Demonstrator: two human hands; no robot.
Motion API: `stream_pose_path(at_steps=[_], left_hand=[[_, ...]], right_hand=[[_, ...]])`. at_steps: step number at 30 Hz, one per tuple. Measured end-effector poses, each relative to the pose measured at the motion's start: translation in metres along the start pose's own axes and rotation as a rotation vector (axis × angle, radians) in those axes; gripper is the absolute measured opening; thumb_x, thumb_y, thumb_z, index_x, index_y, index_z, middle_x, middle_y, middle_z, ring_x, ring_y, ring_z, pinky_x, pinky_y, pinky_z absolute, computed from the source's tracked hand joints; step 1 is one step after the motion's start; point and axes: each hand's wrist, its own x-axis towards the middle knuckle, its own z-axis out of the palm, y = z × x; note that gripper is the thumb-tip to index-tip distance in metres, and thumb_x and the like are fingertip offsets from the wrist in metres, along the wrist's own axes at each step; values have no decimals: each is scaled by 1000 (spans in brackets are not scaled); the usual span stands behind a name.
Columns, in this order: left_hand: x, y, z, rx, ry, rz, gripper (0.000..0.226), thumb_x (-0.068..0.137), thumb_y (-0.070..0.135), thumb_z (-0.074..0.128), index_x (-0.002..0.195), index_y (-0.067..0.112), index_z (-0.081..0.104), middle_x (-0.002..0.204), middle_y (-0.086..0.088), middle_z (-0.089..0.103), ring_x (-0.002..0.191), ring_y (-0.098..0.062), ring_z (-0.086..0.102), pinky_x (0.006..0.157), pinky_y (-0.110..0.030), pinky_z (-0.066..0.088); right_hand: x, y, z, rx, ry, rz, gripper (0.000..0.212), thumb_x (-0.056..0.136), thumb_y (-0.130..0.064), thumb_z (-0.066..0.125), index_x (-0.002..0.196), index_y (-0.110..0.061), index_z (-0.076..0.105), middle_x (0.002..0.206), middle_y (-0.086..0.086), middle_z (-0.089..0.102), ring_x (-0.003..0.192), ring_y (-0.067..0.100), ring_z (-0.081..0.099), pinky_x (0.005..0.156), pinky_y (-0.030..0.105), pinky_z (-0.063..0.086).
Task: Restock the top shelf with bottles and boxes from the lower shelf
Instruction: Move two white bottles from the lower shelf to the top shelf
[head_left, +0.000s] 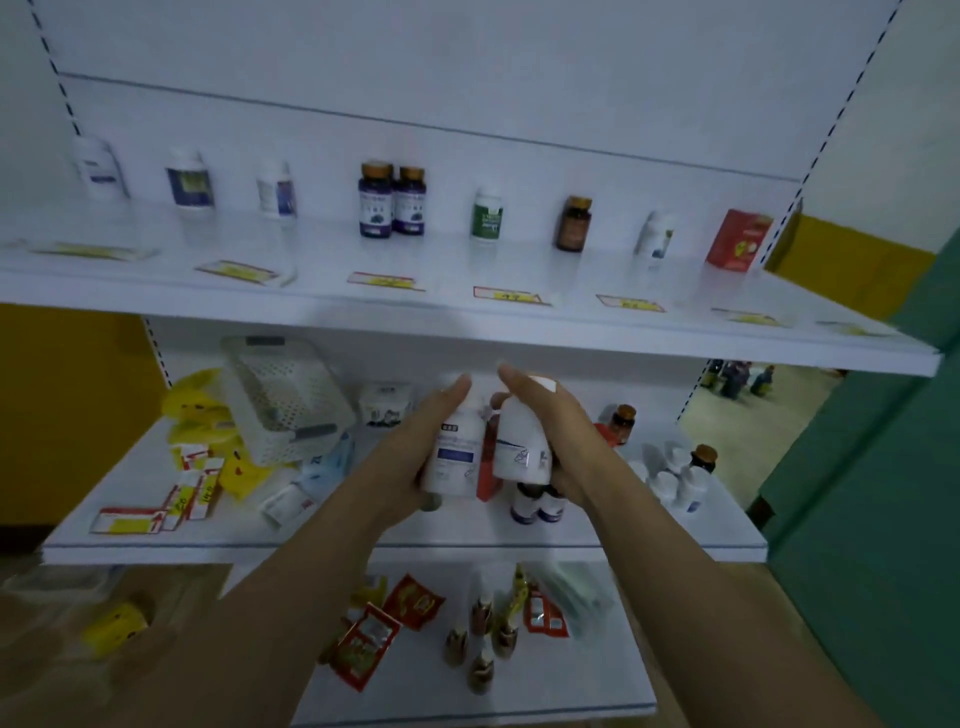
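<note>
Risk of dropping: two smooth bottles carried at once, close together at frame centre, liable to knock. Left hand (415, 441) wrapped around blue-labelled white bottle (454, 447); right hand (563, 441) curled around plain white bottle (519, 441). Above lower shelf (363, 540); below top shelf (311, 291), gaps between its bottles.

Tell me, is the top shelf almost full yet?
Not yet. The top shelf already has a row of bottles and a red box, with gaps between them. The left hand and right hand each hold a white bottle in front of the lower shelf, which still holds more bottles and boxes.
</note>
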Motion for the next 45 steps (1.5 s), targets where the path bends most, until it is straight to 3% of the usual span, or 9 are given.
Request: stream_pose_path(at_steps=[4, 9, 16, 23, 30, 36, 41, 45], left_hand=[[-17, 44, 13, -69, -14, 111, 36, 77, 52, 58, 74, 19, 69, 69, -6, 68, 57, -17, 65, 62, -31, 56], [-28, 84, 27, -37, -51, 213, 44, 88, 51, 50, 67, 17, 69, 63, -6, 65, 49, -16, 61, 51, -25, 52], [-39, 126, 24, 19, -28, 276, 45, 88, 51, 50, 66, 12, 59, 58, -11, 61, 44, -19, 57, 50, -26, 50], [-58, 163, -4, 22, 132, 365, 37, 91, 46, 48, 75, 15, 61, 57, -6, 63, 45, -16, 60, 48, -24, 52], [-99, 190, -81, 19, 276, 403, 38, 86, 49, 53, 72, 15, 65, 63, -10, 61, 48, -19, 58, 52, -26, 52], [-141, 224, -169, 35, 324, 446, 39, 86, 51, 52, 86, 13, 61, 69, -12, 63, 56, -22, 59, 60, -30, 53], [-161, 260, -235, 65, 283, 457, 39, 87, 48, 51, 87, 10, 60, 67, -10, 62, 57, -22, 58, 59, -28, 53], [-156, 286, -285, 72, 238, 439, 38, 88, 49, 50, 88, 11, 59, 70, -11, 61, 56, -22, 59, 59, -29, 53]], right_hand=[[-18, -42, 14, 39, -43, -102, 28, 85, -41, 63, 77, -16, 53, 65, 8, 63, 52, 20, 62, 52, 28, 51], [-26, -75, 25, 57, -60, -160, 36, 82, -45, 66, 85, -12, 53, 62, 6, 64, 48, 19, 59, 54, 28, 52], [-21, -107, 43, 51, -119, -253, 25, 85, -34, 63, 88, -14, 48, 65, 9, 60, 51, 23, 54, 54, 29, 49], [13, -124, 91, -20, -237, -280, 26, 88, -37, 58, 89, -11, 55, 61, 6, 62, 48, 20, 57, 53, 28, 50], [42, -117, 185, -3, -410, -245, 20, 90, -32, 57, 85, -14, 51, 59, 8, 60, 45, 19, 55, 51, 26, 50], [61, -115, 281, -22, -526, -223, 25, 87, -35, 62, 91, -14, 49, 63, 7, 59, 48, 18, 54, 52, 25, 49], [81, -123, 359, -43, -528, -287, 27, 84, -42, 62, 83, -17, 52, 67, 7, 60, 51, 19, 56, 58, 29, 50], [102, -130, 406, -63, -487, -311, 33, 85, -42, 60, 93, -13, 47, 64, 7, 61, 49, 19, 55, 55, 27, 50]])
